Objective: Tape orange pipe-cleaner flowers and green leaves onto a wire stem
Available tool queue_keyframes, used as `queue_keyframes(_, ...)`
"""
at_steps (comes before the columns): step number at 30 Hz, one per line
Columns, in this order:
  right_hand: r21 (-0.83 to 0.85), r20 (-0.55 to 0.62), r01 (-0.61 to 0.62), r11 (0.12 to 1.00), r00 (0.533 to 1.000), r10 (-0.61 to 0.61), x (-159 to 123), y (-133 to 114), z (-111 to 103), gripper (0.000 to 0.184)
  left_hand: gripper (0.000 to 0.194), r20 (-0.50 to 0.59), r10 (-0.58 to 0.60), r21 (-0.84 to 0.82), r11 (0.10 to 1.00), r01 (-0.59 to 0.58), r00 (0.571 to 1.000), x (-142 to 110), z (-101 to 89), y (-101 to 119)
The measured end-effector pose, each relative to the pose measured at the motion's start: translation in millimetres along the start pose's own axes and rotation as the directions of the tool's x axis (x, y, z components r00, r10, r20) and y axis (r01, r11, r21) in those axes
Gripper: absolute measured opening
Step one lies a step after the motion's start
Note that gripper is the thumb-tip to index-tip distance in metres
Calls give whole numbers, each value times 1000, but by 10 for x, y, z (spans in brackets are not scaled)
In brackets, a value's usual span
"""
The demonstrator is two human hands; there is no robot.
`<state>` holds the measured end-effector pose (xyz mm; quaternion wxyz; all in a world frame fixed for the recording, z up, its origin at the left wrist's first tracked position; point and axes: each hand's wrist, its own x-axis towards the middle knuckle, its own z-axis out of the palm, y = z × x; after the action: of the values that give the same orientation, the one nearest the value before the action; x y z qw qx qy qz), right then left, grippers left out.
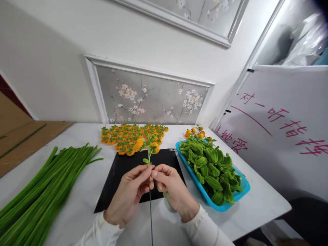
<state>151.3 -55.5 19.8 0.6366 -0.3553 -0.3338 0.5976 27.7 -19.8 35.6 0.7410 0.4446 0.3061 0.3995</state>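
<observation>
Left hand (133, 188) gripped the flower stem (151, 220), right hand (170, 186) pinched closed beside it — looked like fiddly stem-wrapping, so the next move probably called for a steady hold.

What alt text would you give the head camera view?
A person's left hand holds an upright flower stem with orange blooms over a black mat, the right hand pinched close beside it. On the white table, green stalks lie left, orange flowers behind, and a blue basket of green leaves right.
</observation>
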Motion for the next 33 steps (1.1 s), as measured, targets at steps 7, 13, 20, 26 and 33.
queue_keyframes(7, -247, -63, 41, 968, 996, -59, -19, -50, -69, 27, 17, -24, 61, 69, 996, -59, 998, 0, -27, 42)
queue_keyframes(13, -448, -88, 57, 892, 990, -108, 34, -36, -99, 27, 22, -37, 61, 172, 984, -54, 997, 6, -76, 87)
queue_keyframes(20, -740, 58, 81, 668, 997, -56, 74, 25, -194, 37, 18, -64, 19, 163, 987, -9, 998, -34, -318, 129)
queue_keyframes(26, -986, 59, 78, 147, 990, -128, 149, 34, -196, 35, 16, -160, 31, 73, 997, -20, 987, -49, -489, 179)
queue_keyframes(33, -996, 81, 66, -60, 952, -294, 397, -204, -115, 22, 24, -289, 23, 5, 1000, -22, 957, -56, -556, 105)
